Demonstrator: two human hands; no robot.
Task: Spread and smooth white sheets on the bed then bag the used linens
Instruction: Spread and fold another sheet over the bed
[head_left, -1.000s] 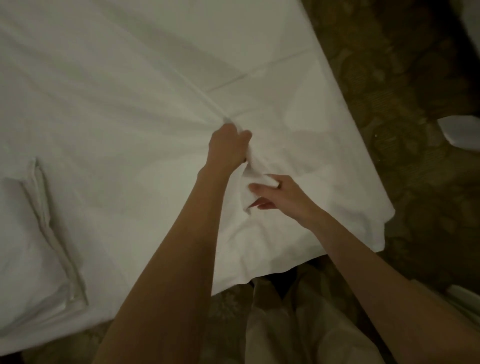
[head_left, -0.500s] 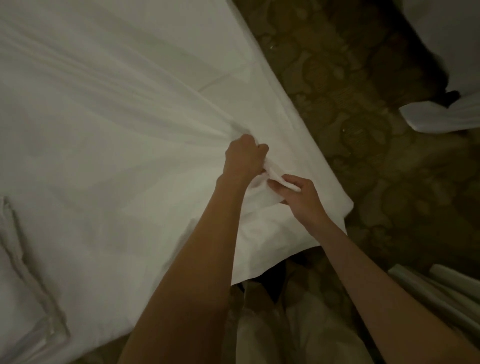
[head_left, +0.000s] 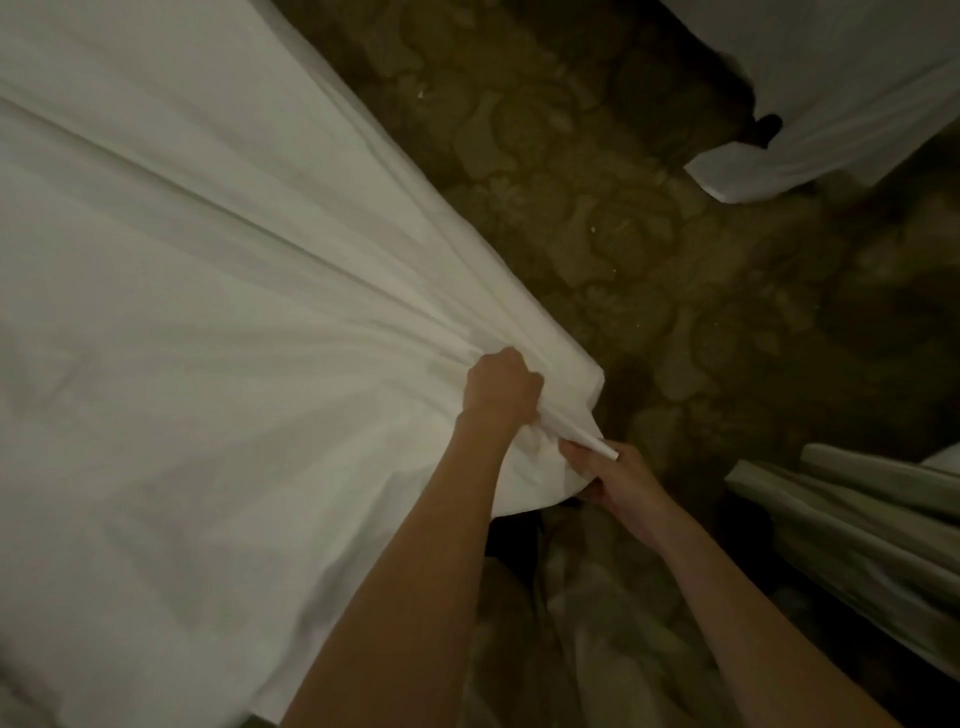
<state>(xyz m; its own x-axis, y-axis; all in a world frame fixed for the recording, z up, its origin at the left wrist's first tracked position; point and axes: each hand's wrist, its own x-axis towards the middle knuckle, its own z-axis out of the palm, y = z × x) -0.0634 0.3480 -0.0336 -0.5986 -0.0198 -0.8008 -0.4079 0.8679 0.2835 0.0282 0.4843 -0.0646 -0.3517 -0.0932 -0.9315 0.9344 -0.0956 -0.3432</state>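
White cloth is filling most of the left side: one big bed sheet (head_left: 182, 338), soft and thin, lying over the bed. Long folds are running across it like rays, all meeting at one corner near the middle of the view, where both hands are.

Brown patterned carpet (head_left: 597, 182) is covering the floor to the right of the bed. It is looking rough, with leafy shapes and a few tiny pale specks.

One more piece of white cloth (head_left: 841, 93) is hanging at the top right, smooth, with a rounded corner pointing down. It is well apart from the sheet.

Pale drapes (head_left: 852, 530) are showing in long tube-like folds at the right edge.

Two bare arms are reaching in from the bottom. The left hand (head_left: 501, 388) is curling into a fist around a bunch of the sheet at the corner. The right hand (head_left: 615, 480) is just beside it, a little lower, pinching the sheet's folded edge, with its fingers tucking under the cloth. The two hands are close together, with only the gathered corner between them.
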